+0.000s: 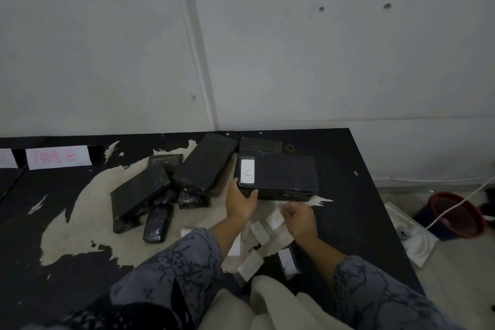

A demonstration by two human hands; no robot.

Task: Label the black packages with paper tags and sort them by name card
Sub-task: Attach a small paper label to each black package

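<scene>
Black worktable (348,195), paint worn, against white wall.
Left hand (239,202) grips tagged package (281,178) at near-left corner; right hand (301,218) pinches paper tag (276,220); unlabelled packages (171,182) lie left.

We see a flat black package (284,178) lying at the back right of the desk (356,209), with a white paper tag (247,171) marked "A" stuck on its left end. Another black package (261,145) lies partly under it, behind. Left of these, more black packages (205,165) lean and overlap in a loose heap, untagged on the faces we can see. Loose paper tags (259,232) lie scattered flat near the front edge. A white name card (57,157) with pink lettering, which we cannot read, sits far left.
</scene>
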